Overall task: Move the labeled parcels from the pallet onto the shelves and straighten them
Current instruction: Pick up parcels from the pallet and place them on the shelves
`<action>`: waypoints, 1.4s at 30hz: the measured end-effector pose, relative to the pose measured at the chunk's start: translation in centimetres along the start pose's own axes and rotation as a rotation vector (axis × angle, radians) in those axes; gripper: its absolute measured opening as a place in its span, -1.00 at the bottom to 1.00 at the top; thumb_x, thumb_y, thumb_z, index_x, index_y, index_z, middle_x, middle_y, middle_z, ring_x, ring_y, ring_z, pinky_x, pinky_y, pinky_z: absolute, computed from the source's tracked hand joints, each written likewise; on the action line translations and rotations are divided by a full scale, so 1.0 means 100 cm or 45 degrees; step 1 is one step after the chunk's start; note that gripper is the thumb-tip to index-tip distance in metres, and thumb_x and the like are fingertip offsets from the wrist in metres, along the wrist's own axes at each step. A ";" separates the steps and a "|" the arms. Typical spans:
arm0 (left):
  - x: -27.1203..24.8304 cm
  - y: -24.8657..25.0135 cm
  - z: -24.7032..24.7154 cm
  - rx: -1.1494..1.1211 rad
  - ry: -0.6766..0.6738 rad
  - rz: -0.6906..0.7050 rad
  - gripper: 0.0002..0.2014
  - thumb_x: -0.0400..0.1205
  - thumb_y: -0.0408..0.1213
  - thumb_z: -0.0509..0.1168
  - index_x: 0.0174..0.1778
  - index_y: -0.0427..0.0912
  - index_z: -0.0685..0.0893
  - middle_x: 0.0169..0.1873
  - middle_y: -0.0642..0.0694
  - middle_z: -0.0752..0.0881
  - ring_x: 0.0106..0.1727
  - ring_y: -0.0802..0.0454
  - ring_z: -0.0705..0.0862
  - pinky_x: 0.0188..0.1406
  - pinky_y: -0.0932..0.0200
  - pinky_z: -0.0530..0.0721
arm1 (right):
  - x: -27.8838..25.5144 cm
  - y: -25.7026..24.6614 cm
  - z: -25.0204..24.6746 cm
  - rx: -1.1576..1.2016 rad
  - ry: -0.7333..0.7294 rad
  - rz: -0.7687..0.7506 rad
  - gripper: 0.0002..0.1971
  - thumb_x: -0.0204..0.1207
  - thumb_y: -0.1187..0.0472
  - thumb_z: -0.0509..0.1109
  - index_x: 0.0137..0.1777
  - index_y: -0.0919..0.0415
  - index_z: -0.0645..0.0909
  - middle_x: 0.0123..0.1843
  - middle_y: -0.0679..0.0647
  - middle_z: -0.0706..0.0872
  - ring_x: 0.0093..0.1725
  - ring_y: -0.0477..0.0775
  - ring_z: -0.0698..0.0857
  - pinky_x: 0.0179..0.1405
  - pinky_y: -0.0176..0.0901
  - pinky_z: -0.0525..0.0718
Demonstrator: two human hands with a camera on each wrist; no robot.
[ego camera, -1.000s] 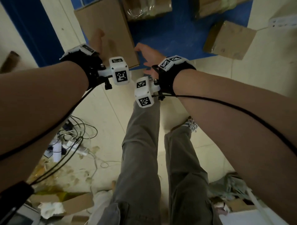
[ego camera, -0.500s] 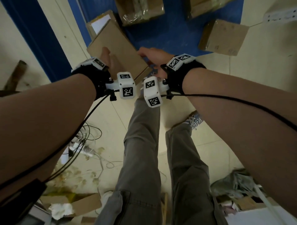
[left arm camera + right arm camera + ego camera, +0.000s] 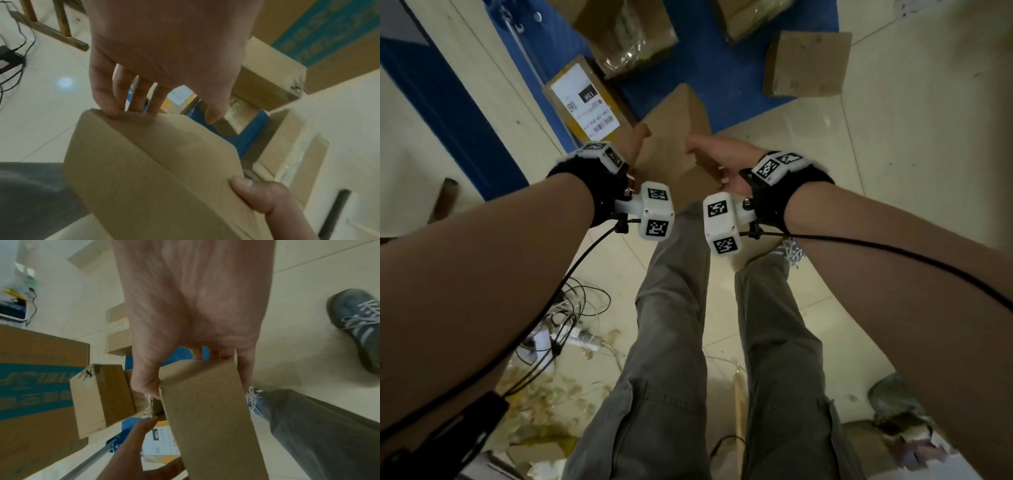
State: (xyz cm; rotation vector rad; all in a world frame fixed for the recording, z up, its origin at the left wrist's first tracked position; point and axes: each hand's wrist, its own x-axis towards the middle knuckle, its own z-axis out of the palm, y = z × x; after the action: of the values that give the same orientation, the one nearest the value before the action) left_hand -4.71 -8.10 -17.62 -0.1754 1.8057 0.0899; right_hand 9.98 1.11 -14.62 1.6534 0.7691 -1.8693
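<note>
A plain brown cardboard parcel (image 3: 674,150) hangs above the floor in front of my legs, held between both hands. My left hand (image 3: 635,145) grips its left end: fingers curl over the far edge (image 3: 111,110) and the thumb presses the top face. My right hand (image 3: 709,156) grips the right end, thumb (image 3: 149,389) on one side and fingers behind the other. No label shows on this parcel (image 3: 154,170). A yellow-brown parcel with a white label (image 3: 585,102) lies on the blue pallet (image 3: 726,78) just beyond my left hand.
Several more brown boxes (image 3: 806,65) sit on and beside the pallet, some in clear wrap (image 3: 637,37). A blue upright (image 3: 445,102) stands at the left. Cables (image 3: 571,308) and scraps litter the floor by my left leg; a large printed carton (image 3: 35,386) stands nearby.
Both hands closed on the plain parcel, raised it off the pallet and drew it toward me. The labelled parcel behind it has come into view.
</note>
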 end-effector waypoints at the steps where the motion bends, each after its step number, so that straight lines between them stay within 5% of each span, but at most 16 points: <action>1: -0.007 0.004 0.010 0.033 -0.006 -0.001 -0.52 0.57 0.29 0.14 0.25 0.04 0.45 0.30 -0.22 0.65 0.09 -0.23 0.69 -0.01 -0.02 0.63 | -0.003 0.009 -0.010 0.026 -0.008 0.000 -0.74 0.43 0.01 0.51 0.02 0.13 0.65 0.03 0.10 0.74 0.05 0.14 0.72 0.31 0.16 0.71; 3: -0.016 0.010 0.030 0.038 -0.028 -0.010 -0.52 0.59 0.24 0.20 0.26 -0.02 0.47 0.24 -0.20 0.66 0.02 -0.19 0.69 -0.10 0.03 0.60 | -0.005 0.025 -0.029 0.064 0.001 -0.001 -0.81 0.46 0.04 0.51 -0.03 0.11 0.67 -0.10 0.06 0.73 -0.08 0.08 0.71 0.13 0.00 0.74; 5: -0.024 0.016 0.052 0.097 -0.043 0.041 -0.45 0.61 0.18 0.26 0.42 -0.09 0.53 0.40 -0.22 0.61 0.29 -0.22 0.67 0.02 -0.02 0.64 | -0.010 0.041 -0.047 0.118 0.033 -0.003 -0.78 0.45 0.07 0.54 0.02 0.15 0.71 -0.15 0.05 0.73 -0.20 0.02 0.70 -0.09 -0.11 0.73; 7: -0.036 0.025 0.077 0.203 -0.039 0.108 -0.32 0.51 0.22 0.35 0.46 -0.11 0.55 0.45 -0.21 0.59 0.41 -0.23 0.62 0.27 -0.06 0.63 | -0.013 0.062 -0.069 0.149 0.069 -0.011 -0.55 0.34 0.05 0.61 0.20 0.22 0.70 -0.09 0.07 0.76 -0.18 0.01 0.74 -0.16 -0.15 0.75; 9: -0.048 0.034 0.102 0.271 -0.055 0.126 -0.28 0.28 0.36 0.38 0.29 0.03 0.61 0.33 -0.20 0.67 0.25 -0.26 0.70 0.27 -0.12 0.66 | -0.012 0.081 -0.087 0.174 0.115 -0.009 -0.12 0.09 0.01 0.67 0.46 0.22 0.53 0.10 0.12 0.79 -0.01 0.06 0.79 -0.04 -0.03 0.83; 11: -0.061 0.044 0.130 0.329 -0.162 0.192 -0.39 0.35 0.39 0.33 0.20 0.08 0.64 0.22 -0.22 0.69 0.13 -0.23 0.71 0.24 -0.16 0.68 | -0.017 0.102 -0.107 0.204 0.133 -0.028 0.10 -0.02 0.00 0.71 0.59 0.15 0.32 0.25 0.13 0.73 0.13 0.12 0.78 0.05 0.11 0.84; 13: -0.073 0.048 0.157 0.335 -0.244 0.227 -0.32 0.47 0.37 0.33 0.32 -0.08 0.62 0.02 -0.15 0.69 -0.01 -0.12 0.70 0.12 -0.01 0.69 | -0.027 0.121 -0.125 0.245 0.111 -0.085 0.04 0.16 0.04 0.74 0.58 0.09 0.20 0.28 0.09 0.67 0.18 0.10 0.73 0.14 0.13 0.81; 16: -0.089 0.047 0.189 0.414 -0.379 0.210 0.06 -0.02 0.61 0.46 0.29 -0.03 0.65 0.16 -0.16 0.75 0.15 -0.20 0.75 0.21 -0.14 0.67 | -0.036 0.148 -0.145 0.387 0.051 -0.159 -0.19 0.44 0.05 0.63 0.55 0.07 0.21 0.31 0.12 0.66 0.25 0.13 0.71 0.27 0.12 0.74; 18: -0.096 0.046 0.207 0.505 -0.403 0.217 0.23 -0.11 0.63 0.46 0.41 -0.07 0.55 0.25 -0.14 0.70 0.20 -0.23 0.71 0.25 -0.24 0.66 | -0.043 0.162 -0.157 0.479 0.025 -0.173 -0.35 0.54 -0.01 0.52 0.53 0.12 0.31 0.33 0.16 0.65 0.25 0.14 0.70 0.27 0.09 0.73; 22: -0.105 0.046 0.229 0.639 -0.282 0.212 0.12 0.28 0.38 0.52 0.63 -0.12 0.22 0.38 -0.20 0.54 0.27 -0.24 0.60 0.25 -0.19 0.61 | -0.055 0.186 -0.176 0.621 -0.041 -0.184 -0.77 0.65 0.07 0.31 0.21 0.17 0.56 0.13 0.15 0.66 0.11 0.11 0.69 0.22 0.01 0.68; 25: -0.108 0.047 0.243 0.755 -0.197 0.265 0.08 0.39 0.20 0.54 0.69 -0.18 0.13 0.53 -0.21 0.43 0.45 -0.26 0.50 0.40 -0.17 0.52 | -0.052 0.210 -0.189 0.721 -0.036 -0.207 -0.78 0.65 0.13 0.31 0.21 0.18 0.61 0.12 0.16 0.73 0.09 0.08 0.71 0.23 -0.01 0.67; 30: -0.113 0.046 0.248 0.589 -0.278 0.271 0.03 0.16 0.16 0.59 0.53 -0.02 0.30 0.35 -0.16 0.58 0.30 -0.21 0.61 0.28 -0.27 0.64 | -0.045 0.243 -0.209 0.895 0.206 -0.157 -0.83 0.66 0.21 0.30 0.15 0.26 0.61 -0.09 0.16 0.73 -0.09 0.10 0.70 0.07 -0.01 0.71; 31: -0.114 0.046 0.251 0.546 -0.300 0.265 -0.06 0.25 0.10 0.60 0.51 0.00 0.33 0.33 -0.14 0.59 0.29 -0.19 0.62 0.24 -0.24 0.67 | -0.045 0.249 -0.213 0.927 0.296 -0.120 -0.81 0.60 0.16 0.38 0.12 0.25 0.58 -0.10 0.15 0.67 -0.11 0.12 0.66 0.00 0.00 0.71; 34: -0.117 0.048 0.258 0.495 -0.377 0.252 -0.34 0.49 -0.07 0.53 0.46 -0.03 0.40 0.26 -0.12 0.67 0.23 -0.14 0.69 -0.05 -0.02 0.73 | -0.035 0.269 -0.225 0.975 0.362 -0.046 -0.25 0.25 -0.17 0.58 0.39 0.21 0.54 0.07 0.15 0.63 0.03 0.20 0.68 -0.02 0.05 0.80; 38: -0.126 0.054 0.268 0.547 -0.454 0.263 -0.56 0.60 -0.07 0.41 0.37 -0.03 0.50 0.23 -0.08 0.73 0.16 -0.06 0.76 -0.20 0.14 0.72 | -0.043 0.276 -0.231 1.052 0.179 -0.188 -0.41 0.55 -0.27 0.41 0.43 0.11 0.61 0.11 0.08 0.77 0.13 0.14 0.75 0.24 0.12 0.72; 42: -0.130 0.057 0.282 0.653 -0.502 0.312 -0.54 0.56 -0.18 0.46 0.36 -0.08 0.53 0.24 -0.14 0.73 0.23 -0.11 0.73 0.12 -0.01 0.73 | -0.047 0.276 -0.241 1.223 0.174 -0.258 -0.33 0.45 -0.44 0.36 0.39 0.01 0.66 0.27 0.08 0.80 0.30 0.17 0.75 0.30 0.22 0.70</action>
State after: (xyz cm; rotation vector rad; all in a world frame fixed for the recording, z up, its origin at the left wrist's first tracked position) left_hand 24.33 2.77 -12.00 0.4045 1.3961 -0.1573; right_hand 46.89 -0.97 -14.15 2.3314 0.0286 -2.4974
